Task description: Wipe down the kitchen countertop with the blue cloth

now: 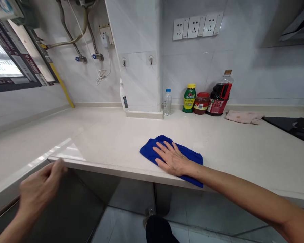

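My right hand (172,158) lies flat, fingers stretched out, on top of a blue cloth (154,148) near the front edge of the pale stone countertop (111,138). The cloth is spread on the counter and part of it is hidden under my palm and wrist. My left hand (42,187) hovers in the air below and in front of the counter's corner, at the lower left. Its fingers are loosely curled and somewhat blurred, and nothing shows in them.
Against the tiled back wall stand a small clear water bottle (167,102), a green yellow-capped bottle (190,98), a red-lidded jar (201,103) and a large dark sauce bottle (221,93). A pink rag (243,116) lies beside a black cooktop (291,126). A white spray bottle (123,96) leans by the column.
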Motion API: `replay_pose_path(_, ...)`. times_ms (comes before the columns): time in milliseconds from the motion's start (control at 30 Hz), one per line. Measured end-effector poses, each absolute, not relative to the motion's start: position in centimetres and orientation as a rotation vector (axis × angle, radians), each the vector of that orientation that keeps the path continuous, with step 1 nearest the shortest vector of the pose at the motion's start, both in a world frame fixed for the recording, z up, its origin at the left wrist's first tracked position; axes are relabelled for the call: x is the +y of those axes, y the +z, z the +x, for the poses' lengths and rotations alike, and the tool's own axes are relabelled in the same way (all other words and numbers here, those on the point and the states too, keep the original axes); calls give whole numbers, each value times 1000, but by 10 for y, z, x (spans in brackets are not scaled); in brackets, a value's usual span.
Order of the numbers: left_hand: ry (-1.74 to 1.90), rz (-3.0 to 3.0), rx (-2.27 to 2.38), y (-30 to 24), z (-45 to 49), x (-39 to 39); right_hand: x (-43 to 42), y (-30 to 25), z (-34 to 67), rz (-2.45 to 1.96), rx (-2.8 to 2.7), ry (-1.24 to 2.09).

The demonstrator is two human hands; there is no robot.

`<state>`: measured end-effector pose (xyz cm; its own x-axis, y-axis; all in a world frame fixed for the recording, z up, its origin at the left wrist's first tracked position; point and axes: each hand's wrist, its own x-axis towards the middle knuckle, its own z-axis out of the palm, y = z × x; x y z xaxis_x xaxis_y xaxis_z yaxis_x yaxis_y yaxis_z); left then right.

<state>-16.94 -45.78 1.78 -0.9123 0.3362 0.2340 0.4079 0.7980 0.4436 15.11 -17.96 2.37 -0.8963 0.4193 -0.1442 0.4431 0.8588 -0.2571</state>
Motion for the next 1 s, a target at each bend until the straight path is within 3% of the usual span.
replay_pose_path(167, -920, -892, -2893, 22, -143, -371, -177, 24, 171, 462, 2957, -516)
replay_pose_path(333, -620, -1015, -3024, 7, -132, -324, -169, 29, 205, 210, 2969, -570)
replay_pose_path(667, -556, -1005, -3042, -4, -124, -319, -169, 32, 221, 100, 2987, -632)
replay_pose_path(1000, -574, -1035, -3009, -8, -122, -321, -168, 33, 164, 20, 2941, -611)
